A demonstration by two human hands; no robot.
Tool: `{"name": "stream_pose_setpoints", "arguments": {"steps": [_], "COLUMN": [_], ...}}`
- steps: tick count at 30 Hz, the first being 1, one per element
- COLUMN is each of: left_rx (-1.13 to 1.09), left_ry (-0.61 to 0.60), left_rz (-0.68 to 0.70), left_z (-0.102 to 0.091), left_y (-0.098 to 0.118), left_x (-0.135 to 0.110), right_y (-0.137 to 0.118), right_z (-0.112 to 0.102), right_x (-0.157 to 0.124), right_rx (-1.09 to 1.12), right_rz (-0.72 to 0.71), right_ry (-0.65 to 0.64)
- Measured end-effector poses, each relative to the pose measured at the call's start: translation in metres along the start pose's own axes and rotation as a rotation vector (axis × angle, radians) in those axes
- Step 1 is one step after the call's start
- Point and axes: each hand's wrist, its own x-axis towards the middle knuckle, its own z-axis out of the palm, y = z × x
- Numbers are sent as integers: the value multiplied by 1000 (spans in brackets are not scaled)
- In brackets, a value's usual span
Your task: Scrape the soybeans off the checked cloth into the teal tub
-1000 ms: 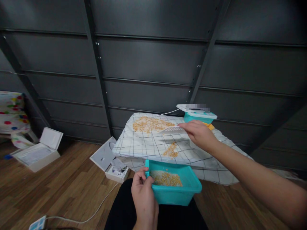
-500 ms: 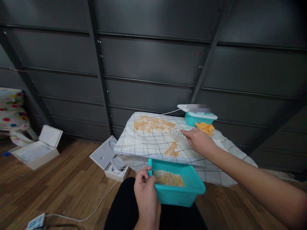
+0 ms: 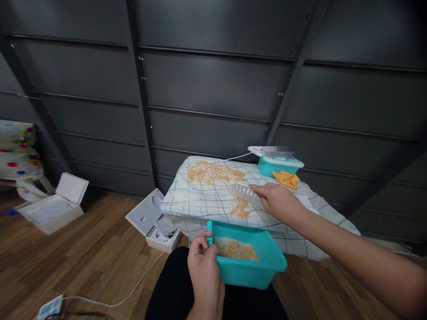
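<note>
My left hand (image 3: 205, 262) grips the left rim of a teal plastic bin (image 3: 248, 273) above my lap, thumb over the edge. Inside lie yellow corn kernels (image 3: 238, 251) mixed with fine white grains. In my right hand (image 3: 282, 202) is a whitish plastic scraper with slots (image 3: 243, 192), its blade low over the checked cloth (image 3: 193, 195). Whether the blade touches the cloth I cannot tell. A small patch of kernels (image 3: 239, 210) lies just below the scraper, near the table's front edge. Further back spreads a larger heap of kernels and white grains (image 3: 215, 172).
At the back right stand a second teal box with a white lid (image 3: 278, 166) and a crumpled yellow cloth (image 3: 286, 178). Open white boxes (image 3: 162, 242) sit on the wooden floor to the left. A cable runs from a power strip (image 3: 50, 307). A dark panelled wall (image 3: 207, 84) rises behind.
My right hand has brought the scraper slightly left and toward me, closer to the small kernel patch. My left hand still holds the bin in the same place.
</note>
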Motion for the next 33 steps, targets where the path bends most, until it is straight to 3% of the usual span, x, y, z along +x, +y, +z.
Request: {"name": "stream_pose_setpoints", "arguments": {"steps": [16, 27, 33], "left_rx": [-59, -69, -60], "left_ry": [21, 19, 18], "left_rz": [-14, -26, -15], "left_z": [-2, -2, -3], "left_y": [4, 4, 6], "left_x": [1, -2, -3], "right_y": [-31, -59, -62], "right_z": [-15, -30, -38], "right_x": [-22, -21, -29], "right_rx": [13, -24, -46], "right_rz": [-133, -122, -212], "right_ry": [54, 17, 99]}}
